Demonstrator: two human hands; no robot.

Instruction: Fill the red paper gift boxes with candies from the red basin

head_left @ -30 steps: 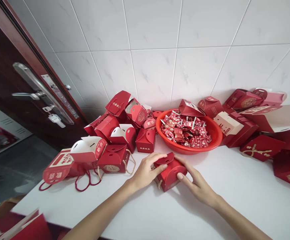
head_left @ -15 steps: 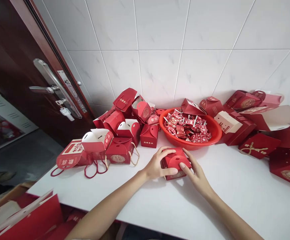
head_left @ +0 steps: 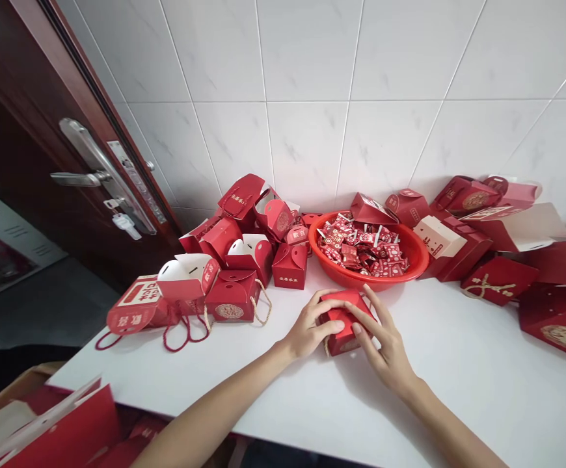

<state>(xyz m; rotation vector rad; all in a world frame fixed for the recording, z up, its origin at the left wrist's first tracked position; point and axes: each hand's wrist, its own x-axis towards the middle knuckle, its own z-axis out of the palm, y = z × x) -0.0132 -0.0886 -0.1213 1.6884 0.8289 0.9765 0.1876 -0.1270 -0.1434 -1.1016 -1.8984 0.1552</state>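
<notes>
A small red box (head_left: 345,344) is set on the white table (head_left: 273,383), between the near edge and the wall side, just in front of the orange-red basin (head_left: 368,281). Its left side and top are clasped by the left hand (head_left: 312,325), clamped on it with thumb and fingers. Its top and right side are touched by the spread fingers of the right hand (head_left: 388,348); whether it is gripped by them cannot be told. Much of its top is hidden by the fingers, and a cord handle hangs at its left side.

The basin is heaped with red wrapped sweets (head_left: 361,247), partly overhung at the back by a tilted box (head_left: 371,209). The way to the left is taken up by piled red boxes (head_left: 241,257), some open, which are spread towards the table's left corner; looped cords (head_left: 178,335) are trailed in front of them. Towards the right edge, more red boxes (head_left: 500,279) are crowded beside the basin and along the tiled wall (head_left: 307,143). Below the table's near left edge, large red packaging (head_left: 68,432) is seen. A dark door (head_left: 24,156) with keys (head_left: 125,224) in its lock is seen beyond the left side.
</notes>
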